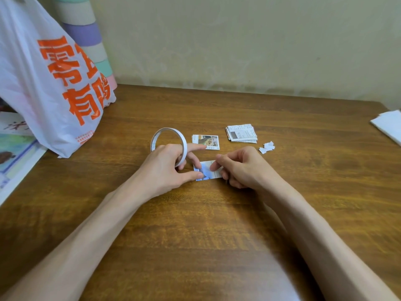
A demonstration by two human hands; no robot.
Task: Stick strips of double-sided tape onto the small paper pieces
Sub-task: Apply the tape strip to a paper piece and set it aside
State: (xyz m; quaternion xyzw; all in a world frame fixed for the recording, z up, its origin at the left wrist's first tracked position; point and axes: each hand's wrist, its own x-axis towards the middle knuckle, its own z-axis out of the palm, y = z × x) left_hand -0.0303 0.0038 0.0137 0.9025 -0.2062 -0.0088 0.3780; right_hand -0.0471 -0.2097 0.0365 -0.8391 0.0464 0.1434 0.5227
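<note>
A small printed paper piece (207,170) lies on the wooden table (217,224) between my hands. My left hand (167,168) holds a thin white roll of double-sided tape (168,132), the ring looped over its fingers, and its thumb presses the paper's left edge. My right hand (240,168) has its fingers curled, its fingertips pinching at the paper's right part. Whether a tape strip lies on the paper I cannot tell. Another picture piece (206,141) lies just beyond, and a stack of small paper pieces (242,133) sits further right.
Small white torn scraps (267,147) lie right of the stack. A white plastic bag with orange print (50,79) stands at the left, over printed sheets (15,153). White paper (388,124) lies at the table's right edge. A wall (238,40) backs the table.
</note>
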